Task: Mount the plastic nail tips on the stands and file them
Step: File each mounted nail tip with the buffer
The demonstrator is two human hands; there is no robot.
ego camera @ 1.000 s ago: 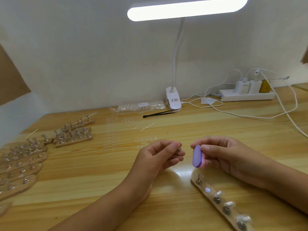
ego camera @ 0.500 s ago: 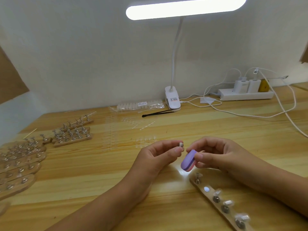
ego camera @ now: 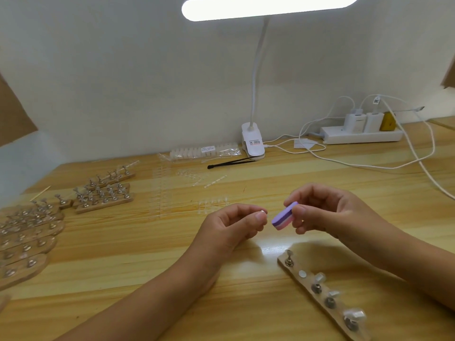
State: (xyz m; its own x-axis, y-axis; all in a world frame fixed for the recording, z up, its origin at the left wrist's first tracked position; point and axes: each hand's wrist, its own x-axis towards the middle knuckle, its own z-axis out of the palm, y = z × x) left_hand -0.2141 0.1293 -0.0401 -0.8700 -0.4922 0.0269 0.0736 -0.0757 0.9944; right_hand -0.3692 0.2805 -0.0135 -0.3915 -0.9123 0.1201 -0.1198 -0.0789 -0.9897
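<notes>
Wooden table with nail stands meets white wall under lamp.

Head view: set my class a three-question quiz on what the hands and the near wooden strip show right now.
1. True or false: the right hand holds the purple and pink file block.
2. The left hand pinches in its fingers: A) a small metal stand B) black tweezers C) a white cable.
3. Counting from its far end, which place on the near wooden strip has no stand?
Key: 1 true; 2 A; 3 the second.
</notes>
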